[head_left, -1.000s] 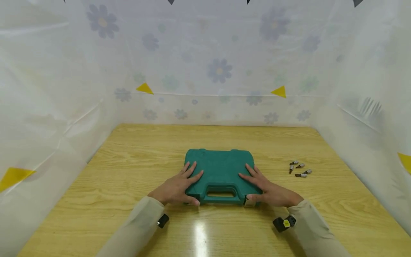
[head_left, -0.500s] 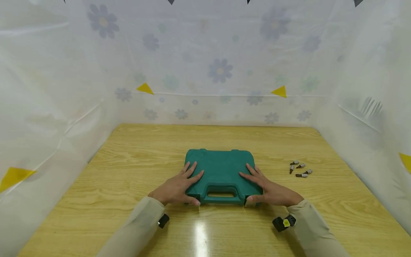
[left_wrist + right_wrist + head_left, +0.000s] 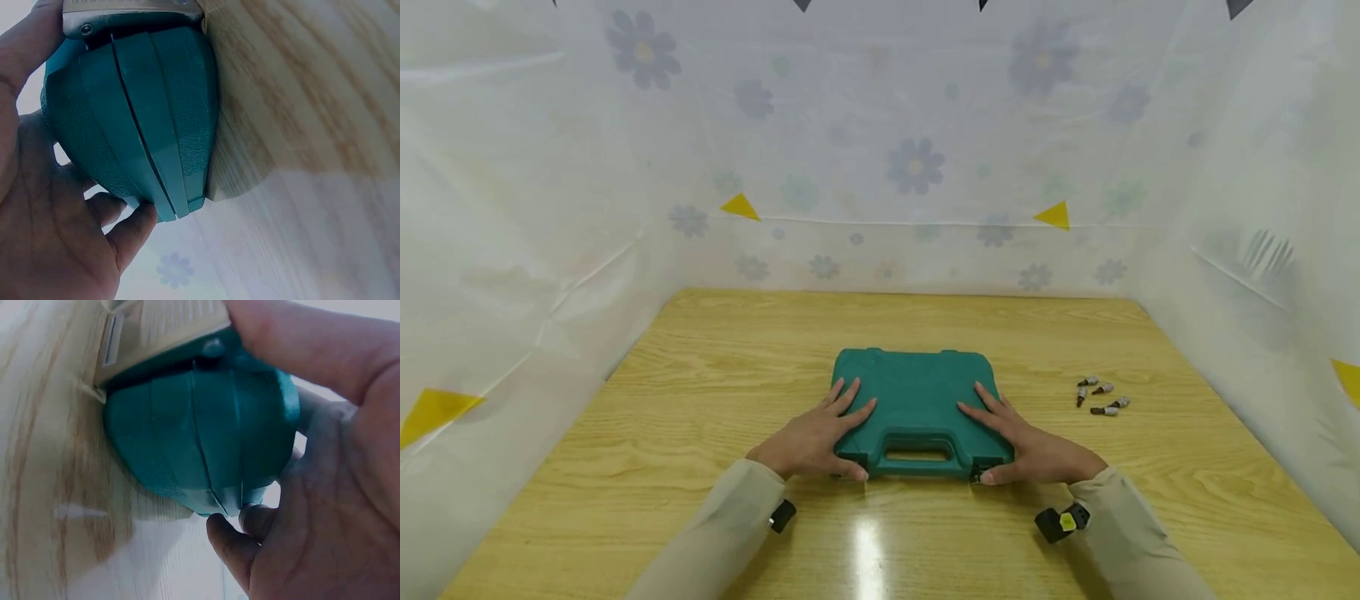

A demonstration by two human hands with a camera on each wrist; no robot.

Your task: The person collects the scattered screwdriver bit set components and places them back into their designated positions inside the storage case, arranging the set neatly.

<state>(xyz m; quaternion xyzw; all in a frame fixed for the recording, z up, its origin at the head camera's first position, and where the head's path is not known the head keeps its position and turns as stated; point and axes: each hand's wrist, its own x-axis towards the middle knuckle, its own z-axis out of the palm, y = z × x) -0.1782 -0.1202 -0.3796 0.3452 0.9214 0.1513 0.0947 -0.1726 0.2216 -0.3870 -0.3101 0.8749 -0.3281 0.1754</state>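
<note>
A green hard plastic carrying case (image 3: 913, 387) lies flat on the table with its lid closed and its handle (image 3: 916, 454) facing me. My left hand (image 3: 808, 440) rests spread on its left front corner, fingers straight over the lid, thumb at the front edge. In the left wrist view that thumb touches a metal latch (image 3: 131, 14). On the opposite corner rests my right hand (image 3: 1037, 446), fingers likewise extended on the lid and side. The right thumb is at the edge of the right latch (image 3: 178, 325), which slants outward from the case in the right wrist view.
Several small bits (image 3: 1103, 411) with silver ends and dark tips lie on the table (image 3: 737, 350) to the right of the case. White sheeting with a flower print (image 3: 916, 167) encloses the back and sides. Both wrists carry small black devices (image 3: 1062, 522).
My right thumb has shifted slightly down at the right latch. The latch's pale face has gone from the head view, and dark parts show there. The left hand and the case have stayed put.
</note>
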